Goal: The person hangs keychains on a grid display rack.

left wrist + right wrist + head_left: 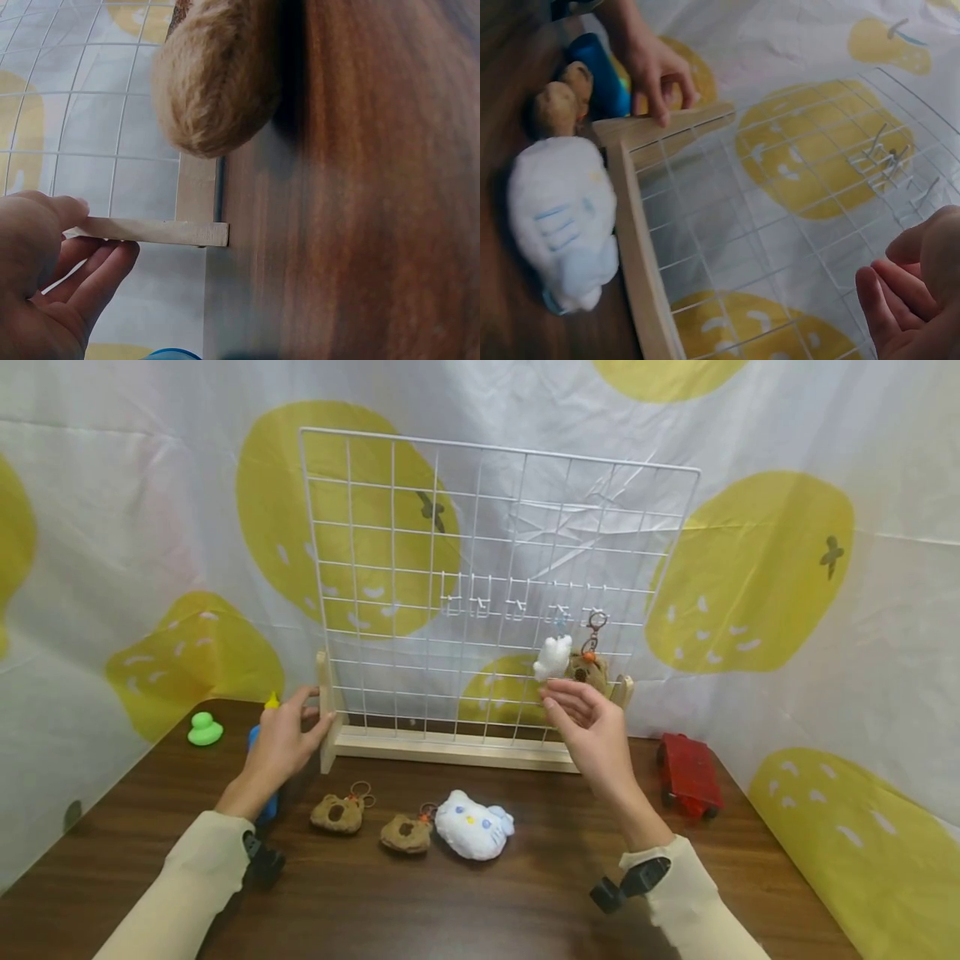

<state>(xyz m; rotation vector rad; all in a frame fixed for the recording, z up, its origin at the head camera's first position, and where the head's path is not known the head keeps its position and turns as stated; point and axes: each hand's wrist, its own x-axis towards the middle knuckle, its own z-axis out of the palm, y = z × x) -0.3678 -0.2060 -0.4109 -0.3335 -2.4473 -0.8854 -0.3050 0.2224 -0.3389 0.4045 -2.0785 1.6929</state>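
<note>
A white wire grid panel (480, 552) stands upright in a light wooden base (450, 750). My left hand (281, 739) pinches the base's left wooden end post (150, 230), thumb on one side and fingers on the other. On the right, my right hand (588, 727) is raised, its fingertips right at the bottom of a small white plush keychain (553, 657). No object shows between its loosely bent fingers in the right wrist view. That white keychain hangs from a grid hook, beside a brown plush bear keychain (591, 672) partly hidden behind the hand.
Several white hooks (517, 608) line the grid. In front lie two brown plush keychains (337, 814) and a white plush cat head (474, 827). A green duck (204, 729) and blue bottle (600, 75) are at left; a red toy vehicle (688, 775) is at right.
</note>
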